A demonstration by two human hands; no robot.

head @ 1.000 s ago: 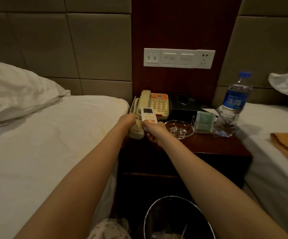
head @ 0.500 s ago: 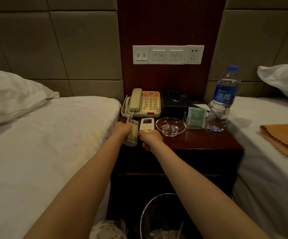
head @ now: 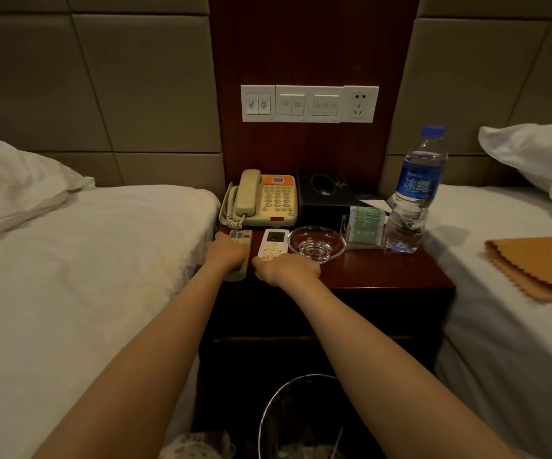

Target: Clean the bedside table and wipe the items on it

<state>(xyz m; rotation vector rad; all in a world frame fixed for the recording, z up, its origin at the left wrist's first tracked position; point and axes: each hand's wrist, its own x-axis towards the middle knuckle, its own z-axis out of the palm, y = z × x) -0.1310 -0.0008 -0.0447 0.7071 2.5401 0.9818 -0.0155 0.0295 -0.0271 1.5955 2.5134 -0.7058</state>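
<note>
Starting left: left bed (head: 69, 276) butts against the counter (head: 383, 273), so the front-left corner is the easy reach. Left hand (head: 230, 251) has its fingers curled over the grey remote (head: 240, 236), which lies flat w/ its near end at the front edge. Right hand (head: 287, 268) grips the near end of the white remote (head: 273, 243) just beside it, screen end pointing to the phone (head: 261, 198) behind. Both remotes lie roughly parallel, prob. being lined up side by side, though that's a guess. Neither hand holds a cloth. The orange cloth (head: 539, 266) lies on the right bed (head: 499, 326), well apart from both hands, so no wiping is under way right now.

Containers, L to R:
- Glass dish (head: 316, 243): just beside the right hand, empty.
- Black tissue box (head: 324, 193): behind the dish, no tissue showing at the oval slot.
- Clear holder (head: 365, 226): packed w/ green packets.
- Water bottle (head: 413, 193): near the counter's right edge, capped, mostly full.
- Bin (head: 301, 419): on the floor below the counter front. Sth is inside, too dark to tell what.
</note>
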